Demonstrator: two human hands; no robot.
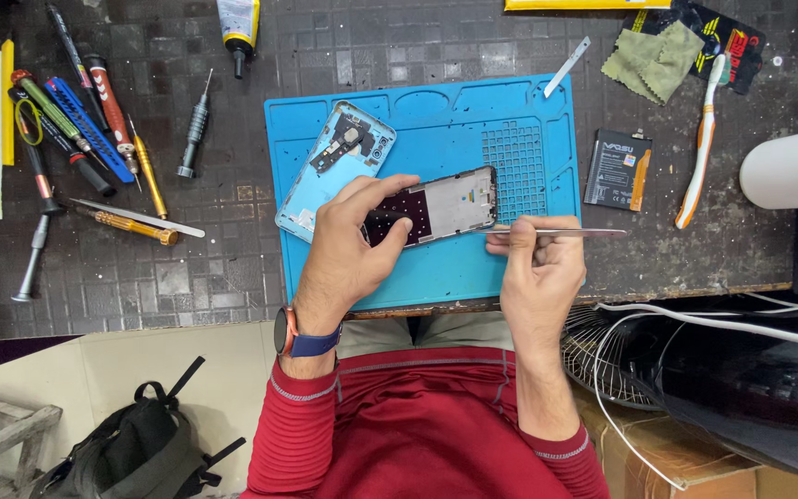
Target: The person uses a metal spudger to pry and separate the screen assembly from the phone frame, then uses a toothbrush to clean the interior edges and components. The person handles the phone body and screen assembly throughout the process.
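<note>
- An opened phone frame [445, 205] lies flat on a blue work mat [436, 268], near the tabletop's front edge.
- The left hand [348, 245] presses down on the frame's left end, fingers curled over it and thumb against its near edge.
- The right hand [539, 268] pinches thin metal tweezers [556, 232] just beside the frame's right end; the tips point at that end, but I cannot tell whether they touch it.
- A light-blue back cover [334, 166] lies tilted on the mat's left side, partly under the left hand.
- A dark phone battery [617, 170] rests right of the mat.
- Screwdrivers [94, 120] lie scattered toward the tabletop's left edge.
- A toothbrush [699, 148] and a green cloth [653, 57] sit toward the back right corner.
</note>
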